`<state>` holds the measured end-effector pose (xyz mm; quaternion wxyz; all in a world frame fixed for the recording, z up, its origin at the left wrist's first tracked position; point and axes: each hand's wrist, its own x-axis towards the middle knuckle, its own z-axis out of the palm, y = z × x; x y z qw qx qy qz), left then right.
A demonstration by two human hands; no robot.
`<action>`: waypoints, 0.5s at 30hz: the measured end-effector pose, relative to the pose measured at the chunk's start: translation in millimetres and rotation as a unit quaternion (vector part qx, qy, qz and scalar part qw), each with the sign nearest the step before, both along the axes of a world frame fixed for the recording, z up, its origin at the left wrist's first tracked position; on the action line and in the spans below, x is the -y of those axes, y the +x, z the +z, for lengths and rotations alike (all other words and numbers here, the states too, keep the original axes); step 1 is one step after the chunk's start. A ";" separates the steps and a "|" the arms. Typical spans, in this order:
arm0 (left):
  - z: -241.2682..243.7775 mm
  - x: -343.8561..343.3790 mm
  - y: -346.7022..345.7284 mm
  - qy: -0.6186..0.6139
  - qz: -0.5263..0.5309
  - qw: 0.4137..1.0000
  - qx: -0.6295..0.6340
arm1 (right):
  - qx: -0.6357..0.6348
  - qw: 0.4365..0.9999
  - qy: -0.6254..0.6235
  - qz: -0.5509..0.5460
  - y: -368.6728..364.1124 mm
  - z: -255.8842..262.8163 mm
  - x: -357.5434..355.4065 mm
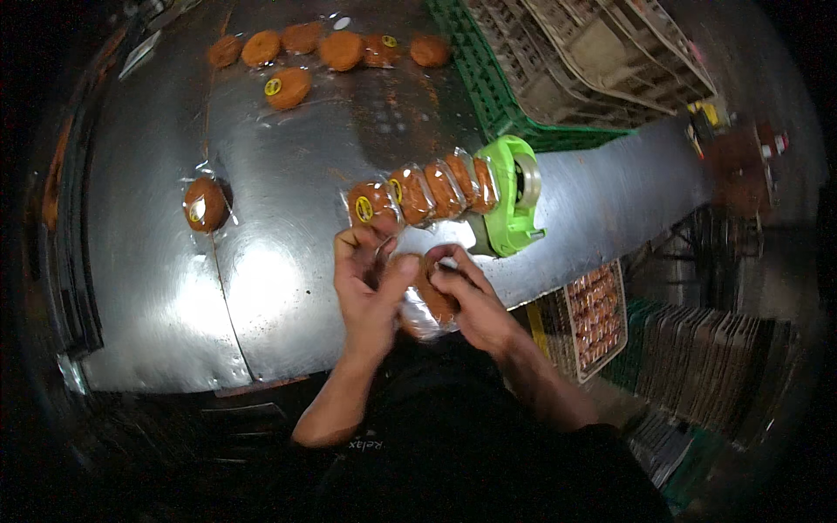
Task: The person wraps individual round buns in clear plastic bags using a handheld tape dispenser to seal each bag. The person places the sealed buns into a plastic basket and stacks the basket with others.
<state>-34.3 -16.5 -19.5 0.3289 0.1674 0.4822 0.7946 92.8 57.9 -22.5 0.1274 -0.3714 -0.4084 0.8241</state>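
Note:
Between my hands, close to my body, is a round brown baked good [437, 295] with clear plastic film around it. My right hand [476, 302] grips its right side with thumb and bent fingers. On the other side, my left hand [367, 294] pinches the film, thumb pointing at the baked good; blur hides the exact grip. Just beyond, a row of wrapped baked goods [446, 191] stands tilted on edge beside a green tape dispenser [507, 196]. The nearest wrapped piece [371, 204], with a yellow round sticker, lies by my left fingertips.
On the metal table [274, 163], one wrapped piece [206, 204] lies at left and several baked goods [340, 51] lie at the far side. Green and pale plastic crates [523, 124] stand at the far right. Below the table's right edge sits a filled crate [595, 317] beside stacked crates [706, 366].

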 end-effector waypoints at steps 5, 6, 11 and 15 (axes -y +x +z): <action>-34.7 32.8 -35.3 -0.042 -0.012 0.998 0.047 | 0.027 0.961 0.270 0.051 -34.7 6.7 0.2; -52.4 22.9 -39.6 -0.080 0.023 0.997 -0.004 | 0.091 0.931 0.351 0.028 -25.0 -13.7 -9.7; -62.0 2.1 -72.5 -0.183 -0.013 0.955 -0.234 | 0.139 0.927 0.345 -0.050 -24.9 13.8 -26.2; -84.8 28.4 -172.4 -0.347 0.141 0.848 -0.376 | 0.104 0.920 0.374 -0.048 -32.8 22.4 -26.8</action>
